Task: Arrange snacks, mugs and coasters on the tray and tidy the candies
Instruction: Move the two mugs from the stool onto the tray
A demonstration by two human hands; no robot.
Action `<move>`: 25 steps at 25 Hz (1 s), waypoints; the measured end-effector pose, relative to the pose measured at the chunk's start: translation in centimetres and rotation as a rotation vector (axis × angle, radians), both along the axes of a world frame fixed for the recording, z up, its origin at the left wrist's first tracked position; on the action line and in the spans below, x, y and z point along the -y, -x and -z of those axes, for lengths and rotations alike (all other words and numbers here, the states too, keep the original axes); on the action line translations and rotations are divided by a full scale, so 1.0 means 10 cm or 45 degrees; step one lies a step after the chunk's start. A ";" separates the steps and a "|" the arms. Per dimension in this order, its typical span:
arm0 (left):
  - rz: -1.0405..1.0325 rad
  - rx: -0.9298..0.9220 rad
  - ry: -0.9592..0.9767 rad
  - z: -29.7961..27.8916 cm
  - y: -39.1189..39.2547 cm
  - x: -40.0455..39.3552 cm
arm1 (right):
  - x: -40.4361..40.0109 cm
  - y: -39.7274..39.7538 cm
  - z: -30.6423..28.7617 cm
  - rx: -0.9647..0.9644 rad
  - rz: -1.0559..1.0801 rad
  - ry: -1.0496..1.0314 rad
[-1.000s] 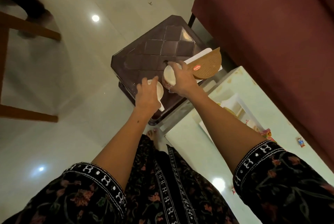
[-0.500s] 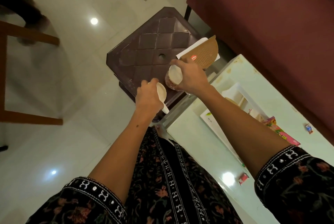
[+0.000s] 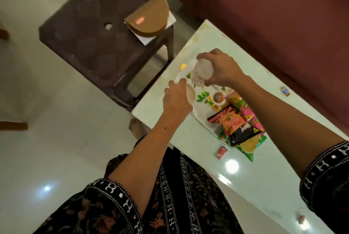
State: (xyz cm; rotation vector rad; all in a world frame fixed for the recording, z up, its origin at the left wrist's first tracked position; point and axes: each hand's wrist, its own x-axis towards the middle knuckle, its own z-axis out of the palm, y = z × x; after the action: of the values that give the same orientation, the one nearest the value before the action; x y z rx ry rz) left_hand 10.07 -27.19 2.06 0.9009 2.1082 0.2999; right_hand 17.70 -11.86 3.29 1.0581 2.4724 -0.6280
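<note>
My right hand [image 3: 221, 67] grips a white mug with a pink pattern [image 3: 202, 74], held tilted above the far end of the white printed tray [image 3: 204, 110]. My left hand [image 3: 175, 101] holds a second white mug [image 3: 190, 93] just left of it, over the tray's near edge. Snack packets [image 3: 239, 126] in orange, black, pink and green lie on the tray's right part. Round brown coasters [image 3: 151, 18] sit on a white square on the dark stool [image 3: 90, 31]. Wrapped candies lie on the glass table: a red candy [image 3: 221, 153], a blue candy [image 3: 285, 91] and a third candy [image 3: 300, 219].
The pale glass table [image 3: 245, 173] runs from centre to lower right, beside a maroon sofa [image 3: 264, 16]. The dark plastic stool stands at the table's far end. Wooden furniture legs [image 3: 13, 126] show at the left. My foot [image 3: 135, 126] is on the tiled floor.
Both hands carried the mugs from the stool over to the table and now hold them above the tray. The view swung right, showing the snacks and candies.
</note>
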 end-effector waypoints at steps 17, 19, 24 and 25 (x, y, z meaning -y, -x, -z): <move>0.069 -0.096 0.079 0.77 -0.92 -0.57 | -0.32 -0.94 0.94 -0.040 0.089 0.041; 0.063 -0.100 0.089 0.82 -0.93 -0.56 | -0.31 -0.97 0.99 -0.045 0.110 0.060; 0.061 -0.123 0.062 0.92 -0.98 -0.53 | -0.28 -0.99 1.04 -0.040 0.147 0.074; 0.072 -0.125 0.066 0.91 -0.98 -0.54 | -0.28 -0.98 1.02 -0.020 0.148 0.080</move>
State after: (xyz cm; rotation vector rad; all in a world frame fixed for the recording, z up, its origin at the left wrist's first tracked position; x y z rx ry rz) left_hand 19.85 -21.79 -7.08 0.9604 2.1655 0.1743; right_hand 27.49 -9.09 -6.95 1.1834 2.4011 -0.7470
